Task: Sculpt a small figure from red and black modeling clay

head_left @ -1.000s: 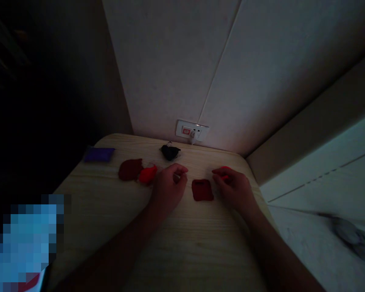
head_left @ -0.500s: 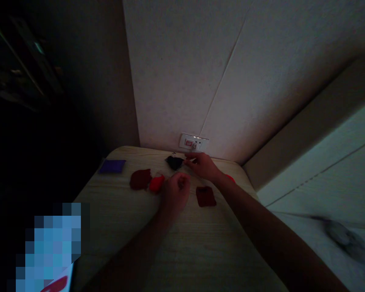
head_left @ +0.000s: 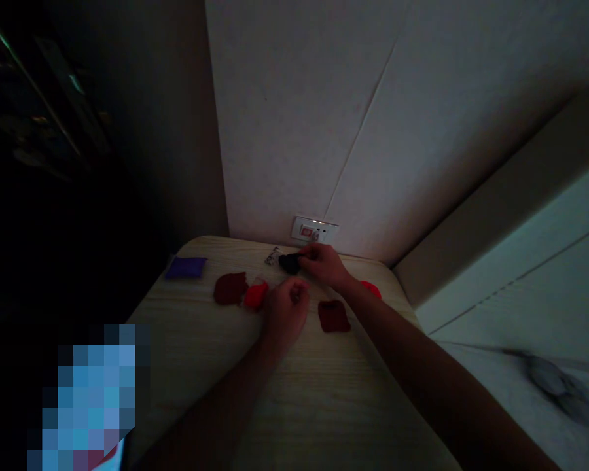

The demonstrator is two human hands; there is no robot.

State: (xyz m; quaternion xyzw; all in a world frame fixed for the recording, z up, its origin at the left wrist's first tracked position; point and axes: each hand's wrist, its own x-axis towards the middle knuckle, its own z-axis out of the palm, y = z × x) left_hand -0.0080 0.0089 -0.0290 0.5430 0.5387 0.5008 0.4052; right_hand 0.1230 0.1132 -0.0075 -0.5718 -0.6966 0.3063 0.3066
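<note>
Near the back edge of the table, my right hand [head_left: 321,263] pinches a soft-looking black lump [head_left: 290,263] between thumb and fingers. A crumpled clear wrapper [head_left: 273,256] with dark print lies just left of the lump. In front of it, my left hand [head_left: 287,304] is curled closed; what its fingers hold, if anything, I cannot make out. Beside that hand sits a bright red lump [head_left: 256,296], partly in clear film. A flat dark red piece [head_left: 230,288] touches it on the left. A dark red square piece [head_left: 334,316] with a raised rim lies right of my left hand.
A purple packet [head_left: 186,267] lies at the table's back left. Another bright red piece [head_left: 372,290] is partly behind my right forearm. A wall socket [head_left: 315,229] with a plug sits behind the table [head_left: 314,405]. A blurred-out screen [head_left: 91,405] glows at lower left.
My right hand now grips the black lump, which has shifted slightly right, and the clear wrapper beside it shows more fully. My left hand stays curled in about the same place.
</note>
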